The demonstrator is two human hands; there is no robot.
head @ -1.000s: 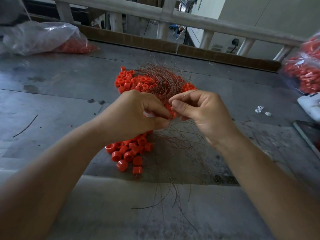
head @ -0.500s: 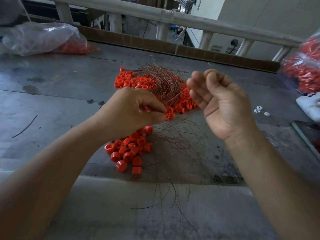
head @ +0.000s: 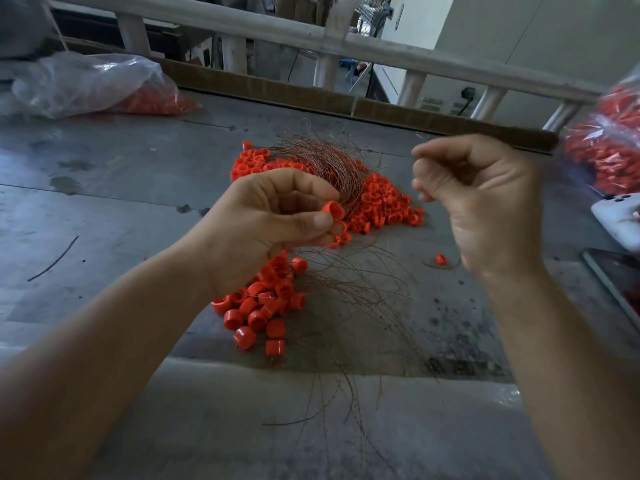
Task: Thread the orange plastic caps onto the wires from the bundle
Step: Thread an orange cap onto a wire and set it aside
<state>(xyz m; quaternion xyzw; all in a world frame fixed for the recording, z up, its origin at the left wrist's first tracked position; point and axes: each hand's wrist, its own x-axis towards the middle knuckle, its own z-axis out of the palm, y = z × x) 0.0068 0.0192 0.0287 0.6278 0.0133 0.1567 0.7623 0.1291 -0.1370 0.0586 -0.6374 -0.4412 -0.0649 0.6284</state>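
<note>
Left hand [head: 273,223] pinches one orange cap [head: 334,210] above bench centre: smooth, short, cylindrical. Right hand [head: 485,199] is raised well apart, fingers curled and blurred; cannot tell whether it holds a wire. Thin coppery wire bundle [head: 325,164] arcs over the far cap pile [head: 381,206], with loose strands fanning toward the near edge of the scuffed grey metal bench [head: 121,202].

Orange caps [head: 377,206], reddish-brown wires [head: 332,164], on a grey, dark-stained table [head: 121,202].
</note>
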